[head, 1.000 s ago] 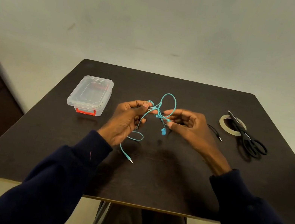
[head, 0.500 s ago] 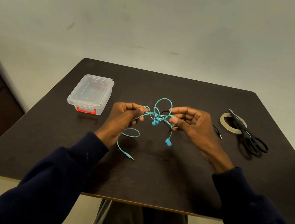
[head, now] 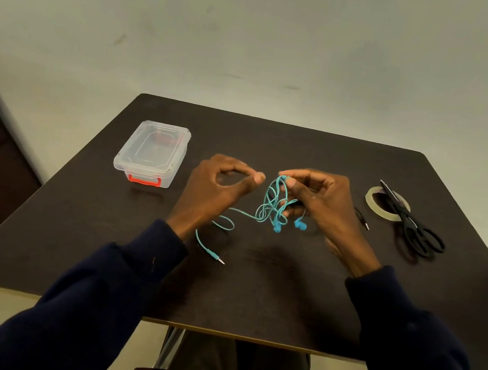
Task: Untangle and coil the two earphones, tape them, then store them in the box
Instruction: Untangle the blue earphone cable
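While teal earphones (head: 268, 208) are being pinched by right hand (head: 320, 205) (left hand (head: 212, 189) curled, hold unclear), they are being flanked: box (head: 152, 152) 10 o'clock, scissors (head: 414, 229) over tape (head: 370, 202) 2 o'clock.

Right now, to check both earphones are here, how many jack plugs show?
2. The teal plug lies beside the left sleeve; the black plug lies between the right hand and the tape roll.

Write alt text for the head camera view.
A person's right hand pinches a tangled teal earphone cord above a dark table, the left hand curled beside it. A closed clear box sits at left; a tape roll and black scissors lie at right.
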